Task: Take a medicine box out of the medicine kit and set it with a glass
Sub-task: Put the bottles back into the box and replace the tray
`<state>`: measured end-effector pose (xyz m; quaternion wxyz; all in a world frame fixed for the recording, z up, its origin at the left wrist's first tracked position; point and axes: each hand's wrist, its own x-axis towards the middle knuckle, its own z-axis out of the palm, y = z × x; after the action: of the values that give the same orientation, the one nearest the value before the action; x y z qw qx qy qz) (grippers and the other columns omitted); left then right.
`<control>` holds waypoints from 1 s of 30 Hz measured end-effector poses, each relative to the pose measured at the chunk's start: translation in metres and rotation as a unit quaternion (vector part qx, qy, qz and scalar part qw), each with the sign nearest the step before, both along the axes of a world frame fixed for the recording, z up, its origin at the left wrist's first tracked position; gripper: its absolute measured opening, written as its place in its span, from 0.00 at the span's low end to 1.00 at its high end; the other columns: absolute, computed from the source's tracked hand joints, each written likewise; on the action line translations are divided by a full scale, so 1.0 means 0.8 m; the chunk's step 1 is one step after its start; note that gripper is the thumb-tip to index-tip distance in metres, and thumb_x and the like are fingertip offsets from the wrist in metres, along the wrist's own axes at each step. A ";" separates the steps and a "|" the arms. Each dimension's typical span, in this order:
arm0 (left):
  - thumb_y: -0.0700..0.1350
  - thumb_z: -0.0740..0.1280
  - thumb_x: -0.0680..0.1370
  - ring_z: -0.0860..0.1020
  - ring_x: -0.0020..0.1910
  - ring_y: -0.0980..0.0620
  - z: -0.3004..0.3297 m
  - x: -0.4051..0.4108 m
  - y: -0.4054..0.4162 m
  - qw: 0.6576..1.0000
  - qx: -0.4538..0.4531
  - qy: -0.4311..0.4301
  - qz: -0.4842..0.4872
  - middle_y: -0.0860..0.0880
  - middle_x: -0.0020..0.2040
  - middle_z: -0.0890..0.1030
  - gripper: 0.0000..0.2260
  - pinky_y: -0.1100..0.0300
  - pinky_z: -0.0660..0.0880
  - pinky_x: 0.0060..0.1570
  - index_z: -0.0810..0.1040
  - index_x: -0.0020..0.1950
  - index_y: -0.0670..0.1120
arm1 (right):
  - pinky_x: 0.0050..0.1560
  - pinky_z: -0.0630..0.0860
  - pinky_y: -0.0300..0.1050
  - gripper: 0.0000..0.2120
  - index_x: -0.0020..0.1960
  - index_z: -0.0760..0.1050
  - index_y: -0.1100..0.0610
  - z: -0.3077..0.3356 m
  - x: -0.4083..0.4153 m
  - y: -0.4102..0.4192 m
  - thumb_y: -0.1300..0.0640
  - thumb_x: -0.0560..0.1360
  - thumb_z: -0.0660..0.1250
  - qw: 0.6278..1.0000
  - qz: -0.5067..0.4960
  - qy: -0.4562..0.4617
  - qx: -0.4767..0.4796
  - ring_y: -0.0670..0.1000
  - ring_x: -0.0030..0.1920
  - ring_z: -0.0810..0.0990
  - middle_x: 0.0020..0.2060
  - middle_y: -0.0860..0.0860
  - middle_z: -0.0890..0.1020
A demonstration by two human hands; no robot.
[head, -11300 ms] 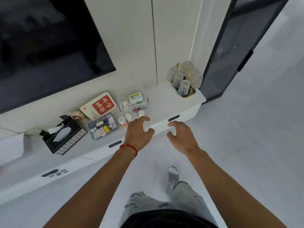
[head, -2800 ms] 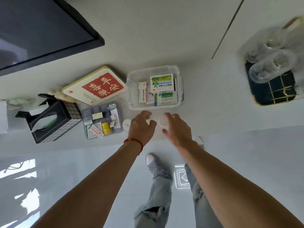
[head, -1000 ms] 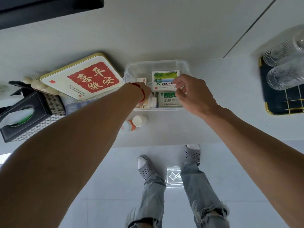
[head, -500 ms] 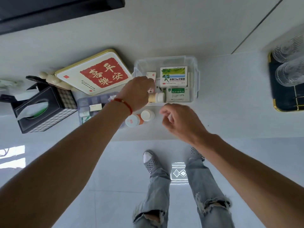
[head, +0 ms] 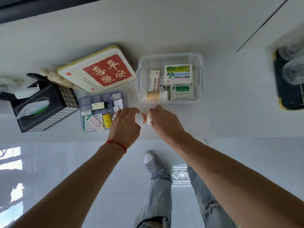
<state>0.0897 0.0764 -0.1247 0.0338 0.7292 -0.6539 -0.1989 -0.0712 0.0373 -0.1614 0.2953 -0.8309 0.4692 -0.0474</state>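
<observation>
From the head view, both hands are seen low over the white counter (head: pixel 230 89), in front of the clear medicine kit (head: pixel 201 76). The left hand (head: pixel 125 125) is curled over a small white bottle (head: pixel 139 118) with an orange band, and the right hand (head: pixel 164 122) is closed around another small white bottle (head: pixel 149 118); the two bottles sit just beside each other. The medicine boxes are all inside the kit: a green-and-white box (head: pixel 178 74) at the back, a smaller green box (head: pixel 181 92) in front of it, a narrow red-and-white box (head: pixel 153 80) to the left, and a tan bottle (head: pixel 154 95) lying on its side. The glasses (head: pixel 294 69) stand on a dark tray (head: pixel 283 96) well apart to the right. The step in hand is judged to be clearing loose bottles, with no box yet taken. Next, the bottles would need to be released, a box pinched and lifted out, then carried right to a glass.
</observation>
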 end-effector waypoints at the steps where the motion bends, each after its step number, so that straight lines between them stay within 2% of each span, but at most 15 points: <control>1: 0.32 0.72 0.69 0.78 0.54 0.41 0.003 -0.006 -0.002 1.000 -0.005 0.013 -0.013 0.44 0.55 0.82 0.19 0.47 0.78 0.56 0.80 0.59 0.41 | 0.47 0.81 0.49 0.11 0.59 0.75 0.58 0.009 -0.011 0.001 0.55 0.78 0.69 0.999 -0.024 -0.025 0.008 0.54 0.47 0.82 0.51 0.54 0.79; 5: 0.45 0.75 0.71 0.79 0.58 0.44 0.015 -0.028 -0.015 0.992 -0.013 0.071 -0.100 0.45 0.58 0.83 0.22 0.49 0.77 0.59 0.79 0.64 0.42 | 0.45 0.80 0.44 0.14 0.56 0.79 0.57 0.050 -0.062 -0.007 0.51 0.73 0.73 0.975 -0.152 -0.133 0.094 0.48 0.41 0.81 0.47 0.50 0.82; 8: 0.49 0.74 0.74 0.79 0.57 0.50 0.021 -0.049 -0.042 0.987 0.014 0.139 -0.085 0.49 0.59 0.82 0.19 0.56 0.75 0.61 0.79 0.64 0.46 | 0.42 0.79 0.33 0.13 0.55 0.82 0.54 0.069 -0.095 -0.030 0.53 0.71 0.74 0.948 -0.239 -0.163 0.130 0.43 0.41 0.83 0.46 0.45 0.85; 9: 0.49 0.74 0.75 0.79 0.57 0.50 0.022 -0.058 -0.054 0.983 0.026 0.161 -0.080 0.50 0.59 0.82 0.19 0.56 0.76 0.61 0.79 0.64 0.46 | 0.42 0.78 0.31 0.12 0.54 0.83 0.53 0.071 -0.103 -0.039 0.54 0.71 0.74 0.942 -0.262 -0.162 0.135 0.41 0.40 0.83 0.45 0.44 0.85; 11: 0.49 0.74 0.75 0.79 0.54 0.51 0.023 -0.074 -0.079 0.978 0.041 0.179 -0.094 0.49 0.56 0.82 0.17 0.54 0.78 0.59 0.79 0.62 0.45 | 0.42 0.78 0.33 0.10 0.53 0.84 0.52 0.071 -0.117 -0.059 0.54 0.72 0.72 0.935 -0.285 -0.156 0.143 0.40 0.39 0.83 0.44 0.41 0.86; 14: 0.50 0.73 0.76 0.79 0.50 0.51 0.028 -0.094 -0.112 0.976 0.057 0.182 -0.105 0.48 0.54 0.81 0.15 0.57 0.79 0.54 0.80 0.60 0.44 | 0.40 0.76 0.36 0.12 0.54 0.85 0.49 0.071 -0.133 -0.088 0.53 0.72 0.68 0.922 -0.311 -0.160 0.167 0.39 0.35 0.82 0.39 0.41 0.85; 16: 0.48 0.72 0.77 0.78 0.51 0.50 0.028 -0.101 -0.131 0.978 0.049 0.172 -0.103 0.48 0.55 0.80 0.15 0.57 0.77 0.55 0.79 0.61 0.44 | 0.42 0.82 0.45 0.12 0.52 0.85 0.49 0.072 -0.140 -0.103 0.54 0.71 0.68 0.901 -0.338 -0.185 0.199 0.44 0.35 0.84 0.37 0.43 0.86; 18: 0.47 0.71 0.77 0.77 0.55 0.48 0.023 -0.101 -0.147 0.983 0.048 0.142 -0.110 0.47 0.59 0.79 0.16 0.56 0.74 0.58 0.78 0.64 0.44 | 0.48 0.84 0.52 0.08 0.48 0.84 0.48 0.072 -0.146 -0.112 0.55 0.72 0.68 0.898 -0.339 -0.183 0.213 0.49 0.38 0.86 0.39 0.45 0.87; 20: 0.46 0.70 0.78 0.75 0.59 0.46 0.012 -0.099 -0.160 0.986 0.070 0.085 -0.123 0.46 0.62 0.77 0.18 0.55 0.70 0.62 0.75 0.67 0.45 | 0.53 0.83 0.52 0.08 0.50 0.82 0.48 0.070 -0.153 -0.116 0.55 0.74 0.67 0.914 -0.328 -0.149 0.189 0.49 0.40 0.86 0.45 0.45 0.87; 22: 0.46 0.70 0.78 0.74 0.62 0.45 0.000 -0.101 -0.169 0.985 0.099 0.042 -0.131 0.45 0.62 0.76 0.18 0.54 0.69 0.63 0.74 0.67 0.45 | 0.54 0.82 0.52 0.13 0.57 0.81 0.51 0.067 -0.160 -0.119 0.56 0.74 0.65 0.917 -0.337 -0.133 0.167 0.49 0.42 0.86 0.51 0.45 0.85; 27: 0.46 0.70 0.77 0.75 0.63 0.45 -0.014 -0.125 -0.180 0.970 0.134 -0.005 -0.201 0.46 0.63 0.77 0.18 0.52 0.72 0.65 0.76 0.66 0.46 | 0.55 0.82 0.54 0.13 0.56 0.81 0.50 0.065 -0.174 -0.123 0.57 0.75 0.63 0.915 -0.354 -0.120 0.153 0.49 0.44 0.86 0.50 0.43 0.84; 30: 0.47 0.71 0.76 0.75 0.63 0.45 -0.018 -0.129 -0.190 0.965 0.170 -0.015 -0.202 0.46 0.63 0.78 0.18 0.50 0.73 0.66 0.77 0.65 0.46 | 0.56 0.81 0.51 0.14 0.57 0.81 0.50 0.064 -0.177 -0.123 0.58 0.76 0.63 0.920 -0.344 -0.110 0.151 0.49 0.46 0.86 0.52 0.44 0.84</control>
<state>-0.0136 -0.0757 -0.1391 -0.1410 0.5801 -0.7446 -0.2987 -0.2129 -0.0614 -0.1106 0.4324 -0.5535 0.6923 -0.1657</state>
